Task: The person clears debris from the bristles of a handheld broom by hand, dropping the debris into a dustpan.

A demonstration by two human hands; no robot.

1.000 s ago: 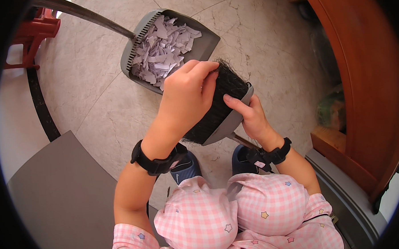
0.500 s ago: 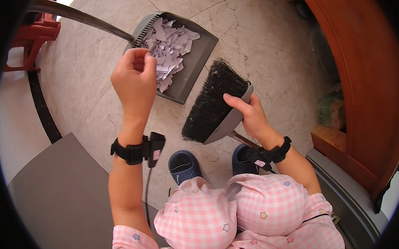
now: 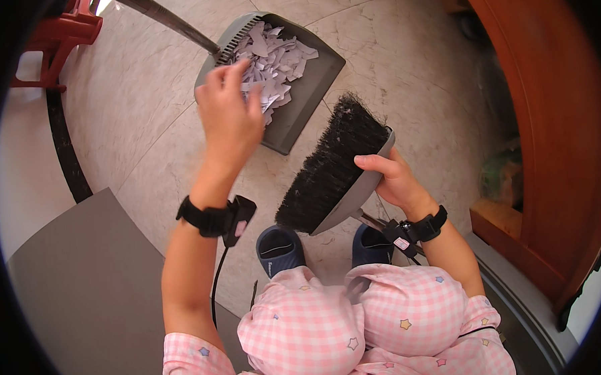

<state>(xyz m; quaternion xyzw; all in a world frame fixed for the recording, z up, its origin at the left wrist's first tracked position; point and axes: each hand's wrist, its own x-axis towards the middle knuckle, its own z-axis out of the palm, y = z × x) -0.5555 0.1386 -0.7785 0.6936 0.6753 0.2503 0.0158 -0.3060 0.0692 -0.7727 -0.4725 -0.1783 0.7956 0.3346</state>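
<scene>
1. Broom head (image 3: 336, 169): held tilted above the floor, nearer the body than the pan; black bristles are turned up-left, w/ pale specks seen among them.
2. R. hand (image 3: 402, 180): clamped on the broom head's grey block, thumb on the near face; hold unchanged vs. 1 s ago.
3. L. hand (image 3: 230, 110): moved off the bristles, where its fingertips were placed 1 s ago; now poised over the pan's L. side. Fingers, pinched together 0.5 s ago, are now spread apart; tips are blurred, so contact w/ scraps cannot be told.
4. Meaning (judged): work at the bristles is interrupted and shifted to the pan; support of the broom head is left to the R. hand alone.
5. Dustpan (image 3: 304, 113): set on the floor beyond the broom head; paper scraps (image 3: 285, 61) are heaped toward its comb-toothed rear edge.
6. Surroundings: floor (image 3: 149, 107) is tiled; blue slippers (image 3: 281, 251) are worn; red stool (image 3: 66, 40) is seen upper L.
</scene>
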